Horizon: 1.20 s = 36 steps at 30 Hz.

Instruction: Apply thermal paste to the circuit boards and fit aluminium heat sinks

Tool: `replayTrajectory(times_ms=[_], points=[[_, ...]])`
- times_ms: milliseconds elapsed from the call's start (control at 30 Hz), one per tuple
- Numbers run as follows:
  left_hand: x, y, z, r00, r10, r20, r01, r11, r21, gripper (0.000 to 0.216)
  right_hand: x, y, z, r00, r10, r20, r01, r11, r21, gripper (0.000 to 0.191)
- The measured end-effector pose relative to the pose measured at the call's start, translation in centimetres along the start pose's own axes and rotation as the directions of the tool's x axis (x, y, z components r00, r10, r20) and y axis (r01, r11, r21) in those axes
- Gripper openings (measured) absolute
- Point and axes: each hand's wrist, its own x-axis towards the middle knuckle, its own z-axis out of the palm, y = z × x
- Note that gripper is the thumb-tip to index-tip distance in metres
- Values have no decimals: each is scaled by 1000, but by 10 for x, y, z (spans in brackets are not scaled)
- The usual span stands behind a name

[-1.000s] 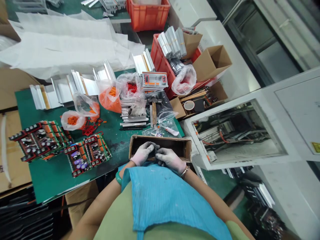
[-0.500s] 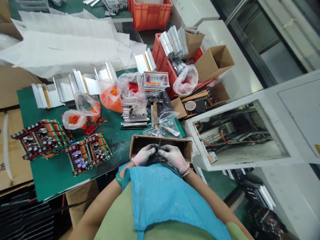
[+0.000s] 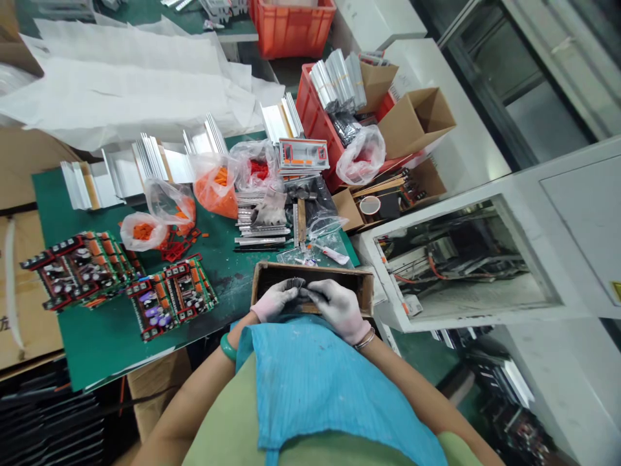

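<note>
Dark, thin pieces (image 3: 294, 283) now show at the fingers of the left hand (image 3: 272, 301), replacing an upright sliver seen between both hands half a second earlier; the right hand's (image 3: 339, 310) fingers have straightened.

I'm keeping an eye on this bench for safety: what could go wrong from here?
The dark item in the left hand could slip into the open cardboard box and be hard to spot in its dark interior. The circuit boards near the table's front edge might be knocked by the left arm.
</note>
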Motion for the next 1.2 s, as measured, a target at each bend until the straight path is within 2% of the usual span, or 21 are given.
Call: replayTrajectory(times_ms=[67,133,200,267,333,500,600,700,833,933,1067,1200], points=[[2,-1,-2,999,11,-37,-12,1000,-19,58,3,2,-1,995,102,7,-102,983,152,21],[2,-2,-4,998,8,-68,-11,999,-33,55,8,11,-6,987,150,60,-157,978,136,21],[2,-2,-6,995,-4,-97,0,999,-39,48,14,26,-15,981,151,124,-130,978,-164,23],[2,-2,-8,992,-7,-129,2,999,-41,43,21,42,-23,957,153,248,-9,866,-501,27],[1,-2,-9,988,0,-156,-6,999,-43,39,26,57,-25,911,172,376,124,754,-646,30],[-1,-1,-11,982,4,-188,-13,999,-46,36,36,75,-11,856,190,480,224,701,-677,26],[-1,-1,-10,980,5,-197,-15,999,-48,37,37,76,1,852,226,472,205,686,-698,19],[0,-3,-8,980,7,-199,-17,999,-52,36,34,77,9,860,269,433,137,697,-704,21],[1,-4,-5,980,16,-197,-26,998,-50,34,34,80,6,879,279,388,30,778,-628,15],[2,-2,-6,981,22,-190,-30,999,-42,33,36,81,-4,901,261,347,-64,871,-486,9],[3,1,-8,980,30,-195,-37,999,-33,35,35,75,-12,918,235,321,-192,968,-159,15],[3,2,-7,979,32,-202,-37,999,-25,37,29,60,-3,906,229,357,-310,932,188,16]])
